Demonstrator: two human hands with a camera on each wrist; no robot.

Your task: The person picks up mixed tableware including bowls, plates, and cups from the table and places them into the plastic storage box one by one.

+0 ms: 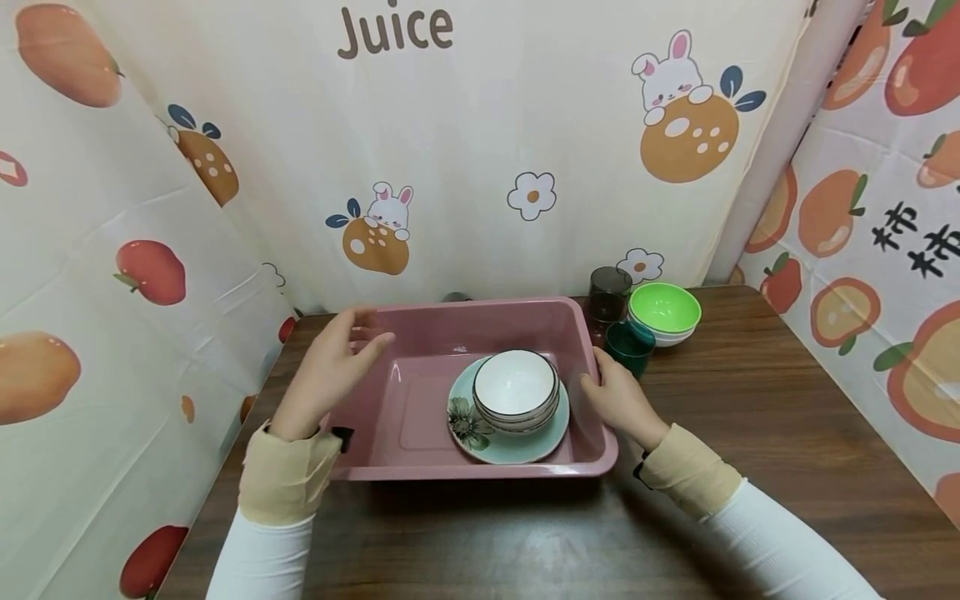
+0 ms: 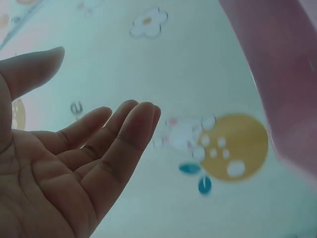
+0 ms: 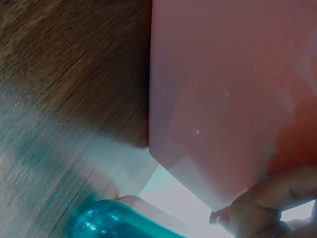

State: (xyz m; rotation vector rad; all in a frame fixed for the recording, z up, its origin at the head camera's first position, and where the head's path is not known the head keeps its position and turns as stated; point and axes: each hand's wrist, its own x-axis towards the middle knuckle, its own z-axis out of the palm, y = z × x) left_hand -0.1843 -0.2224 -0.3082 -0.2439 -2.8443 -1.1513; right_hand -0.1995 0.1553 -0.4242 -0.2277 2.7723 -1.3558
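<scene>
On the wood-grained table (image 1: 765, 417): a glossy pink basin (image 1: 423, 400), seemingly only part-filled. Inside: a round, flower-patterned plate (image 1: 483, 447). On the right rim, gripping: the right hand (image 1: 621, 400); near the left side, spread, holding nothing: the left hand (image 1: 326, 371). Stacked on the plate: dark-rimmed white bowls (image 1: 516, 383). Outside, apparently not yet in: green bowl (image 1: 664, 307), translucent cups (image 1: 630, 348).

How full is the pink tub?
Partly full: a stack of bowls sits on a plate in the pink tub, with bare space to the left.

the left hand (image 1: 327, 367) hides part of the pink tub (image 1: 423, 396) from us. we cannot see the middle of the plate (image 1: 513, 452) beneath the bowls (image 1: 516, 383).
</scene>
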